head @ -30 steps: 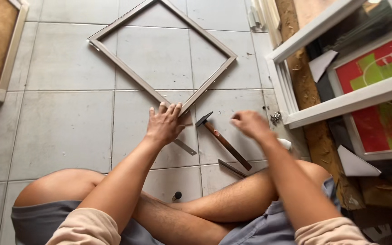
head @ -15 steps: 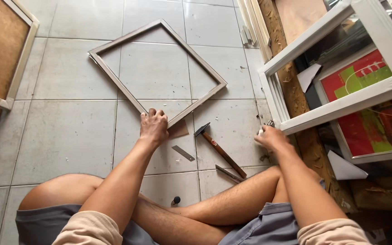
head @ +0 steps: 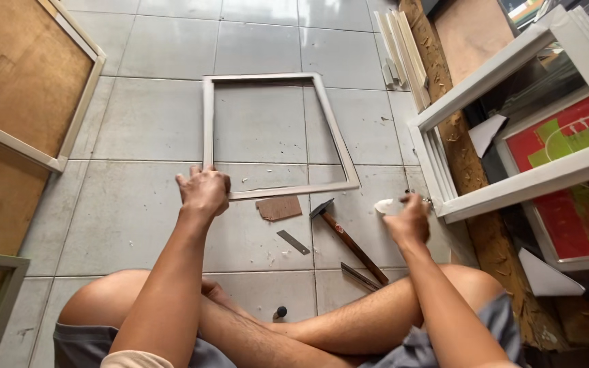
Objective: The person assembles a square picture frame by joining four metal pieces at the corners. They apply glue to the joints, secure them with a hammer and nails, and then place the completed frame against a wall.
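My left hand (head: 204, 193) grips the near corner of the frame (head: 275, 133) lying flat on the floor, light but probably weak at its joints, while my right hand (head: 407, 220) clutches something small and white.

the empty frame (head: 277, 133) under the left hand (head: 204, 192) looks like pale wood, matt and a little scuffed. the floor (head: 138, 123) is grey ceramic tile, smooth with a dull sheen, marked by white smears and dust. the small scrap (head: 279, 208) beside the frame is brown cardboard, rough and matt. the hammer (head: 349, 240) has a dark metal head and a reddish-brown wooden handle, worn. the flat strip (head: 294, 242) nearby is grey metal, matt. the right hand (head: 409, 221) holds a small white object (head: 386, 206), smooth; its material cannot be told. the panels (head: 25, 68) at left are brown fibreboard, matt, edged in pale wood. the white frames (head: 512, 65) at right look painted and smooth.
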